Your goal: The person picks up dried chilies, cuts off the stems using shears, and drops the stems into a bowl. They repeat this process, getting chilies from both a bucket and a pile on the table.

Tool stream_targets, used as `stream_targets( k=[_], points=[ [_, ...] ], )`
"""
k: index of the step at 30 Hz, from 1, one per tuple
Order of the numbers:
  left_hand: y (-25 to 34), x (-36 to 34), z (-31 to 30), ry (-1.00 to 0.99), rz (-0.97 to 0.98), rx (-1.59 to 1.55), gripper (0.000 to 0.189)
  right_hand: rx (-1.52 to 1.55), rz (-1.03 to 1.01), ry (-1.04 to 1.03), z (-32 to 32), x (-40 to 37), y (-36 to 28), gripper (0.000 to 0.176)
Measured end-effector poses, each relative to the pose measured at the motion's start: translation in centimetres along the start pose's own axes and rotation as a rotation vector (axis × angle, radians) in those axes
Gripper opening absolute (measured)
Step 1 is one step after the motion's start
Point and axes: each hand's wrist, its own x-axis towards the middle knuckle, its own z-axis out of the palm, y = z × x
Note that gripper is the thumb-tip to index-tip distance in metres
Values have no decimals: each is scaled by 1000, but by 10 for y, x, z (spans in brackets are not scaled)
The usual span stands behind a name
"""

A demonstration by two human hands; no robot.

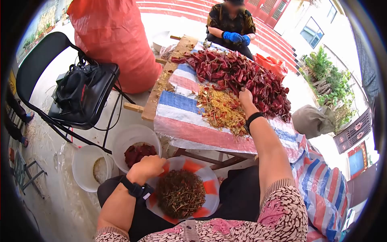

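My right hand (246, 99) reaches over the table to the near edge of a heap of dried red chillies (225, 68), its fingers closed; what they hold is too small to make out. Beside it lies a pile of yellow seeds and chilli bits (221, 109) on a striped sheet (181, 109). Over the gap between two containers is my left hand (150, 166), fingers curled, with nothing clearly visible in them. One container, a white bucket (128, 137), holds dark red chilli pieces (139, 154). The other, an orange-and-white bowl (211, 181) on my lap, holds stems (181, 195).
Another person (231, 20) in blue gloves sits across the table. At the left are a black folding chair (42, 52) with a bag, a big red sack (113, 44) and a second white bucket (86, 167). A grey sack (314, 121) stands at the right.
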Motion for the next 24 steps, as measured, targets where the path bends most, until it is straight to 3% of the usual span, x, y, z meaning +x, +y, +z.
stream_targets(
  k=[1,2,6,12,15,16,19,22,24],
  points=[
    [1,0,-1,-2,-3,5,39,49,29,28,-2,-8,-4,40],
    [3,0,-2,-4,-6,10,38,170,-90,160,1,-20,-6,35],
    [11,-2,-10,55,50,-52,36,555,-2,14,-43,-143,-81,31],
    [23,10,-8,490,219,-329,33,800,-19,-326,-64,-261,-81,32],
    [34,15,-10,578,270,-706,26,768,-16,-380,-64,-294,-78,31],
    [40,11,-19,399,228,-850,31,742,-73,-404,-61,-303,-74,32],
    [49,9,-23,374,290,-1145,38,796,-73,-462,-58,-349,-78,34],
    [61,-4,-35,336,347,-1690,43,865,-10,-600,-56,-391,-79,34],
    [57,-6,-38,342,437,-1790,43,909,43,-701,-58,-409,-80,32]
  ],
)
